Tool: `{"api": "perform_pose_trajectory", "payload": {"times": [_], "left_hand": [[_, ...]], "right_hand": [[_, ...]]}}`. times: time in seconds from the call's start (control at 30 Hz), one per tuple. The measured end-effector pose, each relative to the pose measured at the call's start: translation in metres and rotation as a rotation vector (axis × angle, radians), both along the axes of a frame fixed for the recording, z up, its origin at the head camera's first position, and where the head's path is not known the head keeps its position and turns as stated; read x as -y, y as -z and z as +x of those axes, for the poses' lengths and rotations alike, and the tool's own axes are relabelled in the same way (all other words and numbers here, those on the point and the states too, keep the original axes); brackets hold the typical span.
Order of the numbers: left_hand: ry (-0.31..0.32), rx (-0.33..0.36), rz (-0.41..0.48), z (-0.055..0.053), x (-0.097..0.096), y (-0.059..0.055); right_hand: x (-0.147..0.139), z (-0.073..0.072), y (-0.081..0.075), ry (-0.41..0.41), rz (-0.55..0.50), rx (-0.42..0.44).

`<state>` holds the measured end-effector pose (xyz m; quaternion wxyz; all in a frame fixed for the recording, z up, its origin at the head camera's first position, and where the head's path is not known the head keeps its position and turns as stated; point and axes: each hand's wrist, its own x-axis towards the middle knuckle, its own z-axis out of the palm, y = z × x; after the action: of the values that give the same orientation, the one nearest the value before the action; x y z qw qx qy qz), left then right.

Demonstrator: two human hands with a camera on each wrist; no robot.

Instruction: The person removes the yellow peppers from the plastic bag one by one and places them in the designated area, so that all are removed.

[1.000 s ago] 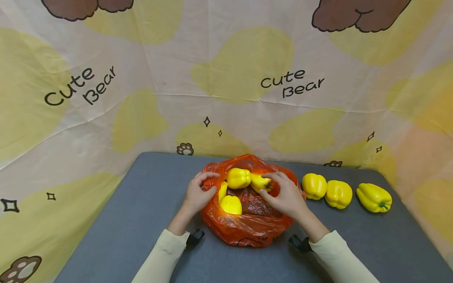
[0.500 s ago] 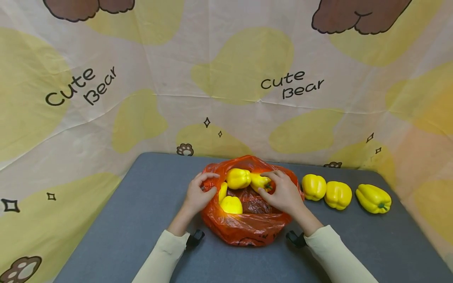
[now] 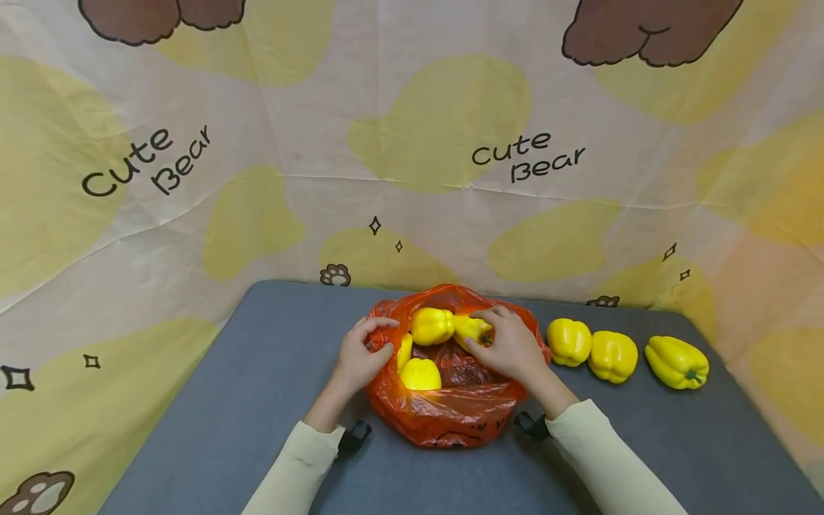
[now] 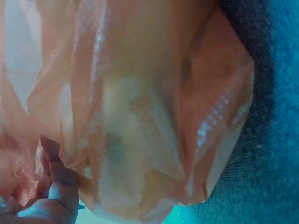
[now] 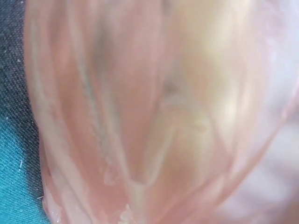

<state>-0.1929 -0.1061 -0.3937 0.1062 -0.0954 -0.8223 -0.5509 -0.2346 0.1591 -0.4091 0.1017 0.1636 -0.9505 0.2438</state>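
A red plastic bag (image 3: 425,418) sits with its mouth spread on the grey table. Inside lie several yellow bell peppers, among them one at the back (image 3: 432,326) and one at the front left (image 3: 421,374). My left hand (image 3: 358,357) grips the bag's left rim, thumb and fingers curled round the plastic. At the right side of the mouth, my right hand (image 3: 511,345) has its thumb and fingers on either side of a yellow bell pepper (image 3: 468,329) in the bag. Both wrist views are mostly filled by the bag's wall, and the right hand's lower fingers are hidden.
On the table (image 3: 277,357), right of the bag, stand three more yellow bell peppers: one near the bag (image 3: 569,342), one beside it (image 3: 614,356), and one lying farther right (image 3: 677,363). A patterned cloth (image 3: 412,143) hangs behind the table.
My right hand has shifted slightly left, its thumb and fingers closer about the bell pepper. My left hand stays on the rim, and the bell peppers hardly move.
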Motion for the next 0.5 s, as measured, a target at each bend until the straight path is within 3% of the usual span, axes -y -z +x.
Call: {"api": "perform_pose_trajectory", "payload": {"times": [0.5], "left_hand": [[0.016,0.029,0.021,0.0013,-0.0013,0.0006]], "right_hand": [[0.0024,-0.007,0.0091,0.036,-0.016,0.02]]}}
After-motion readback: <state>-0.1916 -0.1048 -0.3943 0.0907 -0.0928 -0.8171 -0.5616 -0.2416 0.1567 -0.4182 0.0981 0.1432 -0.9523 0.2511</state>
